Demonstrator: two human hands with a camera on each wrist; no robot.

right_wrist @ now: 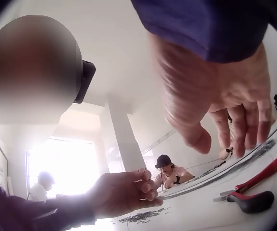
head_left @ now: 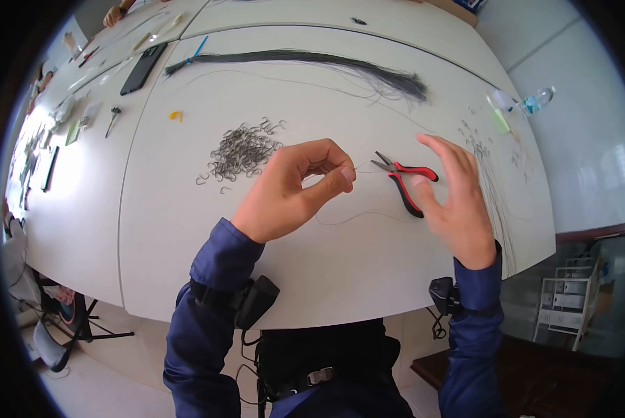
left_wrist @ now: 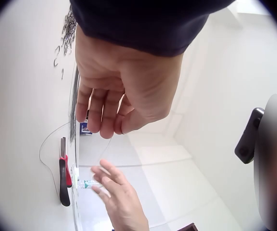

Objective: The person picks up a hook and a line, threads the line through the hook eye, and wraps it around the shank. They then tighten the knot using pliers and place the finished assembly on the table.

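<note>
My left hand (head_left: 295, 184) pinches a thin, pale line between thumb and curled fingers, above the white table (head_left: 326, 279). From there a loose loop of the line (head_left: 361, 214) shows over the tabletop. The right hand (head_left: 460, 202) is raised with its fingers spread apart and nothing visible in them. Beneath and between the hands lie red-and-black pliers (head_left: 411, 171), jaws parted. To the left of the left hand is a pile of small dark hooks (head_left: 239, 152). The right wrist view shows the pliers (right_wrist: 256, 192) below the right hand (right_wrist: 215, 96).
A long bundle of dark strands (head_left: 291, 56) lies across the table's far side. A black phone (head_left: 143, 68) and a small yellow item (head_left: 176, 115) are at the left. Toward the right edge are loose hooks (head_left: 473, 139), long strands (head_left: 497, 202) and a clear bottle (head_left: 537, 102).
</note>
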